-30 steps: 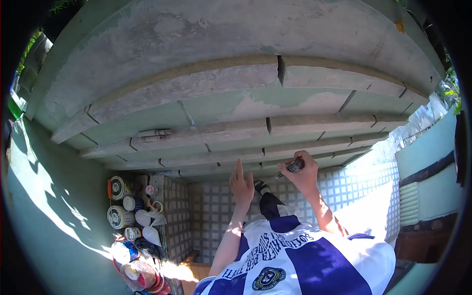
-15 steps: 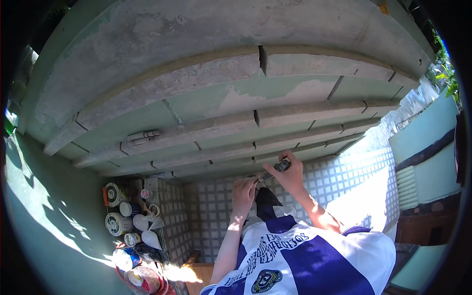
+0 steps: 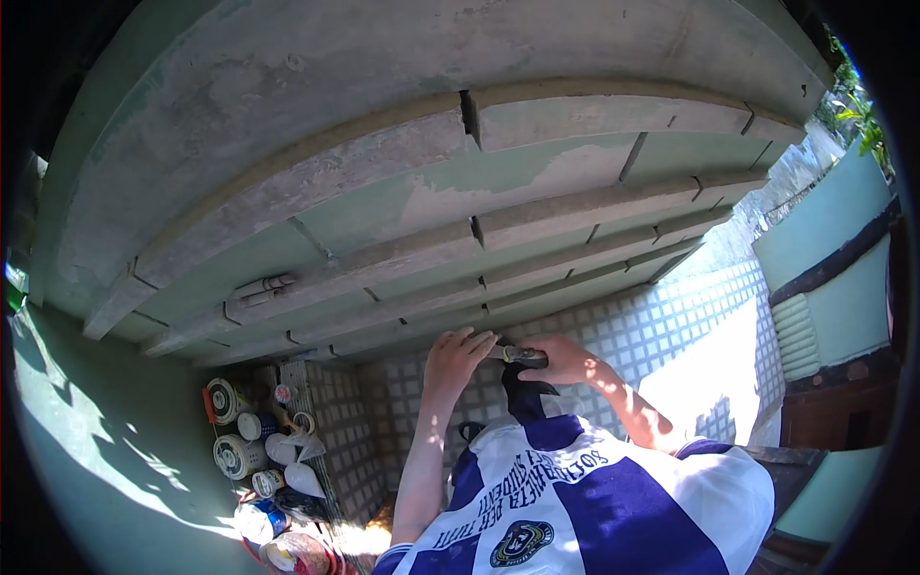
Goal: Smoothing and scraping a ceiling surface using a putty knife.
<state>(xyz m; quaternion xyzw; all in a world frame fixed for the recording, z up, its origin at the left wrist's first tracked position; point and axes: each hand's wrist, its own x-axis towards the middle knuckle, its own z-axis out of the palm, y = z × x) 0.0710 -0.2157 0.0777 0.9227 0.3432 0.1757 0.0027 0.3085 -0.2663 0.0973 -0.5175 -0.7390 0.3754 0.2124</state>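
In front of my chest my right hand (image 3: 563, 360) is closed round a short hand tool (image 3: 524, 356). The tool has a dark, brownish handle and a light metal end; its exact kind is too small to make out. My left hand (image 3: 456, 366) meets the metal end from the left with its fingertips. Its thumb is hidden, and the fingers seem to grip that end. Both hands are close together, with the tool lying nearly level between them. Beneath the tool a dark shoe or trouser leg (image 3: 527, 398) shows.
Ahead rises a large grey-green wall with long ledges (image 3: 575, 206), worn and patchy. A pale bundle (image 3: 265, 287) lies on one ledge. At lower left, several paint tubs (image 3: 237, 456) and bags stand by a wooden board. Checked tiles (image 3: 661, 335) cover the floor; a green wall (image 3: 96, 431) stands left.
The tool has turned from slanting upward to nearly level, and my right hand has come lower. My left hand's fingers have lifted and spread a little. The view has shifted slightly.
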